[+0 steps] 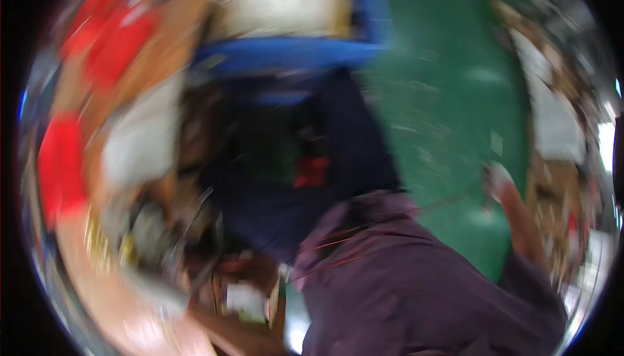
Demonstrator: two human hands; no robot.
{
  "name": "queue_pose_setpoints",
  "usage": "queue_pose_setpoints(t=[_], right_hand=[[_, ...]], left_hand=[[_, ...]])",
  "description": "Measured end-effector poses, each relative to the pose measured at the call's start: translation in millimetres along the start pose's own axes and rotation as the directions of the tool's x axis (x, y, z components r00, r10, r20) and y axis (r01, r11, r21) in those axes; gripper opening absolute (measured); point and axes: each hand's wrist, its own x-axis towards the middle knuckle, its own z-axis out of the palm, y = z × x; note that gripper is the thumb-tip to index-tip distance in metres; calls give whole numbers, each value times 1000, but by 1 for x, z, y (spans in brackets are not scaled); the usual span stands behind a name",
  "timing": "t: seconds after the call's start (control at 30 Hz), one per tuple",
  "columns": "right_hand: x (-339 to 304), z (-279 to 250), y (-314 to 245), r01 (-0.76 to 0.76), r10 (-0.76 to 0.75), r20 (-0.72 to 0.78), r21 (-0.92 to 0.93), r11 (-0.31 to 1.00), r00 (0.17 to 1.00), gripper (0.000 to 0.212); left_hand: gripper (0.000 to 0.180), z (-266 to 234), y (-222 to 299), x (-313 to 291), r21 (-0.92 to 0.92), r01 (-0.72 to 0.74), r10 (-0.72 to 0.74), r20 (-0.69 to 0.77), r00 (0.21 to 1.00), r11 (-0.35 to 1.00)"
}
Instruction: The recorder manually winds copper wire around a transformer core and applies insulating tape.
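Note:
Motion blurs the whole view. My right hand (497,184) hangs over the green floor at the right, below a purple sleeve, and its fingertips look whitish. Its fingers are too smeared to show whether they are apart or closed. A thin, faint line runs from near this hand toward my waist; I cannot make out what it is. My left hand is not visible. Thin reddish cords (338,263) lie across the front of my purple top (416,291). A small red thing (312,171) shows amid dark navy cloth (354,135).
A blue bin (286,53) with pale material inside stands ahead. Along the left runs an orange-brown worktable (84,252) bearing red pieces (62,167), a whitish bundle (143,135) and blurred clutter. Green floor (448,96) extends ahead right, beside white packages (556,125) and brown boxes.

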Motion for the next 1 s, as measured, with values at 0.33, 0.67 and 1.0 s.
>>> queue_pose_setpoints(t=[0.33, 0.67, 1.0], right_hand=[[-74, 19, -62, 158, -46, -227, 508, 847, 973, 21], [-82, 23, -67, 187, -50, -254, 554, 811, 966, 16], [-57, -14, -15, 141, -17, -365, 317, 938, 931, 37]], left_hand=[[41, 39, 46, 4, -956, 14, -291, -74, 954, 291], [42, 65, 48, 16, -890, -287, -494, -439, 750, 355], [58, 29, 54, 21, -986, 84, -313, 34, 949, 145]])
